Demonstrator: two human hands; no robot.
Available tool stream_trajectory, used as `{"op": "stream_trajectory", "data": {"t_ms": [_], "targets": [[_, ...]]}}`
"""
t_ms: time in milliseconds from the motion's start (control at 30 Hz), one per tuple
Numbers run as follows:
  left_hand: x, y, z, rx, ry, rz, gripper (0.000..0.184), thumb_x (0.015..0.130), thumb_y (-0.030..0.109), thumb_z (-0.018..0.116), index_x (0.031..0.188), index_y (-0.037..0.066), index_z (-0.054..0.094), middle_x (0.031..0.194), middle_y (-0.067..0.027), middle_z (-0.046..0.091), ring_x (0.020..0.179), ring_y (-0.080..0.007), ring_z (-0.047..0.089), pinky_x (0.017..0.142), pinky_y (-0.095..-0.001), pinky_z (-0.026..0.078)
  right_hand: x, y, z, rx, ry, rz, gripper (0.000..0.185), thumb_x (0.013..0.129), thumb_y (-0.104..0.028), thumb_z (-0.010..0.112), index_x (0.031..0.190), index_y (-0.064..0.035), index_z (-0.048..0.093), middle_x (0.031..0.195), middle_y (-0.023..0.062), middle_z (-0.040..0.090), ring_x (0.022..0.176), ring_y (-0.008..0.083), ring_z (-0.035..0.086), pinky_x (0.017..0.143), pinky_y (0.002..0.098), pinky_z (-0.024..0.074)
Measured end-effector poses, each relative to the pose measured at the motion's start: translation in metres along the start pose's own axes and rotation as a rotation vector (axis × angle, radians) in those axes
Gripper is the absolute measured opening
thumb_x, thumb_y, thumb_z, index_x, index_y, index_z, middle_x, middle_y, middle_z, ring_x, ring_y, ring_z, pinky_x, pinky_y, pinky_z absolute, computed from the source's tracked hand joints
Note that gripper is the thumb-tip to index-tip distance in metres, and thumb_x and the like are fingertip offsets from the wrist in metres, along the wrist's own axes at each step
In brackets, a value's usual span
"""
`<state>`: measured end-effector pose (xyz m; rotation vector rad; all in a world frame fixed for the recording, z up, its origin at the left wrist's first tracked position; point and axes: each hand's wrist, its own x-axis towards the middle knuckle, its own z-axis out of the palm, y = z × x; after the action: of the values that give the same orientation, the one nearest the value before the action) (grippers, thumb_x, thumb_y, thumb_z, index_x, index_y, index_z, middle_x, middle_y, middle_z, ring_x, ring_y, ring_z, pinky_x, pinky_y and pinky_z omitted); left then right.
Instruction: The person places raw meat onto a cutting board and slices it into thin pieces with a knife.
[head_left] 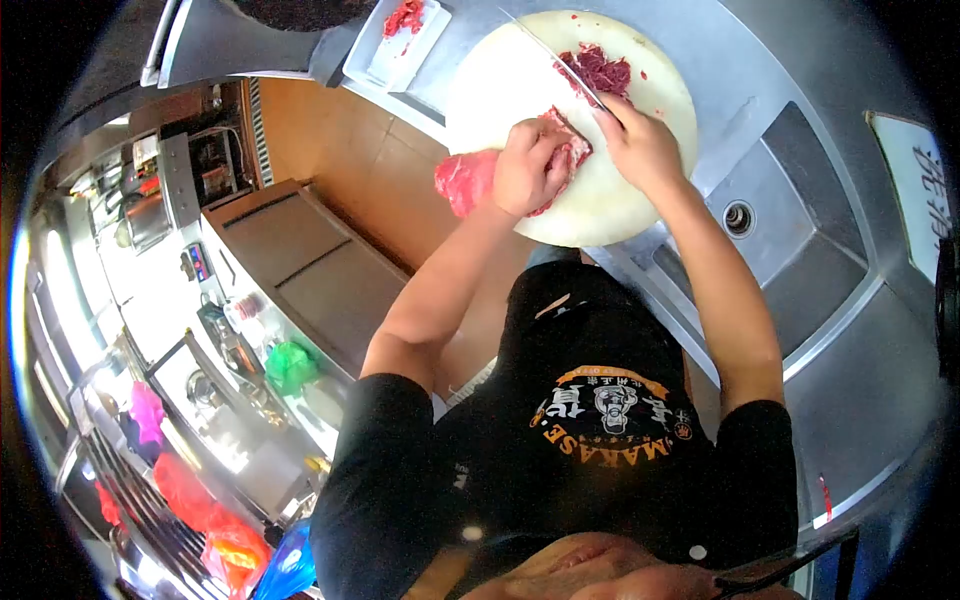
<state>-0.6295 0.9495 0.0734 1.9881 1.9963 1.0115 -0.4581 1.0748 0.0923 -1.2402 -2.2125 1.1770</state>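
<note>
Steel table [735, 70] carries a round cutting board [600, 215]. At the board's near left, the left hand [530, 168], fingers curled, grips the large meat piece [465, 182]; at its right, the right hand [640, 148] closes around a knife [553, 56]. Chopped meat [602, 72] lies farther across it, a tray [398, 65] left of it.

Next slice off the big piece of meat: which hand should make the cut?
Right, I'd say: the right hand already grips the knife, beside the meat, while the left hand is busy steadying that piece.
</note>
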Motion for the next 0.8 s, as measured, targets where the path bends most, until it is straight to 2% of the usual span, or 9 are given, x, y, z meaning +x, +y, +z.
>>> {"op": "stream_trajectory", "data": {"t_ms": [67,167,267,333,433,600,733,800], "targets": [[-0.001,-0.007,0.002,-0.025,0.000,0.046,0.022,0.081,0.006,0.074,0.103,0.004,0.071,0.111,-0.0139,0.066,0.106,-0.0368,0.063,0.090,-0.0440,0.055,-0.048,0.007,-0.027,0.009,-0.004,-0.046,0.033,0.104,-0.034,0.060,0.130,-0.0163,0.070,0.106,0.0176,0.075,0.094,0.0403,0.072,0.083,0.0484,0.0566],[0.000,-0.009,0.002,-0.016,0.001,0.058,0.022,0.080,0.006,0.074,0.102,0.004,0.071,0.109,-0.0143,0.066,0.104,-0.0369,0.063,0.089,-0.0441,0.056,-0.117,0.001,-0.064,-0.057,-0.137,-0.004,0.033,0.102,-0.029,0.063,0.132,-0.0141,0.068,0.109,0.0173,0.075,0.093,0.0402,0.073,0.079,0.0491,0.0572],[0.002,-0.007,0.002,0.008,-0.016,0.044,0.022,0.079,0.006,0.073,0.101,0.004,0.071,0.106,-0.0144,0.066,0.102,-0.0366,0.063,0.086,-0.0446,0.056,-0.147,-0.013,-0.083,-0.133,-0.238,0.050,0.034,0.102,-0.028,0.064,0.133,-0.0145,0.067,0.107,0.0171,0.075,0.091,0.0404,0.073,0.074,0.0504,0.0571],[0.005,-0.006,0.003,0.014,-0.021,0.037,0.022,0.079,0.006,0.072,0.101,0.004,0.071,0.104,-0.0143,0.066,0.100,-0.0363,0.063,0.085,-0.0448,0.056,-0.149,-0.015,-0.083,-0.151,-0.234,0.036,0.035,0.101,-0.027,0.064,0.135,-0.0153,0.066,0.099,0.0183,0.074,0.085,0.0412,0.072,0.070,0.0522,0.0558],[0.005,-0.007,0.002,0.017,-0.029,0.037,0.022,0.078,0.005,0.072,0.100,0.004,0.071,0.101,-0.0138,0.066,0.096,-0.0359,0.063,0.083,-0.0447,0.056,-0.126,-0.015,-0.068,-0.107,-0.212,-0.015,0.033,0.101,-0.022,0.065,0.133,-0.0129,0.067,0.099,0.0190,0.074,0.086,0.0379,0.072,0.071,0.0461,0.0556],[0.005,-0.008,0.002,0.019,-0.035,0.049,0.022,0.077,0.004,0.071,0.099,0.004,0.071,0.099,-0.0135,0.066,0.094,-0.0360,0.062,0.082,-0.0445,0.055,-0.078,-0.010,-0.024,-0.075,-0.214,-0.051,0.033,0.103,-0.025,0.064,0.133,-0.0133,0.067,0.099,0.0188,0.075,0.085,0.0382,0.073,0.072,0.0474,0.0562],[0.004,-0.009,0.004,0.003,-0.032,0.032,0.021,0.077,0.004,0.071,0.098,0.004,0.071,0.100,-0.0143,0.065,0.096,-0.0367,0.063,0.084,-0.0447,0.055,-0.126,-0.001,-0.053,-0.059,-0.206,0.027,0.033,0.102,-0.026,0.064,0.131,-0.0113,0.068,0.101,0.0200,0.075,0.088,0.0407,0.073,0.075,0.0484,0.0566],[0.006,-0.010,0.002,-0.004,-0.036,0.030,0.020,0.078,0.004,0.071,0.098,0.004,0.071,0.102,-0.0145,0.066,0.099,-0.0370,0.063,0.085,-0.0447,0.055,-0.120,-0.003,-0.053,-0.033,-0.196,0.028,0.032,0.102,-0.026,0.064,0.130,-0.0106,0.069,0.101,0.0206,0.075,0.088,0.0416,0.072,0.075,0.0485,0.0566]]}}
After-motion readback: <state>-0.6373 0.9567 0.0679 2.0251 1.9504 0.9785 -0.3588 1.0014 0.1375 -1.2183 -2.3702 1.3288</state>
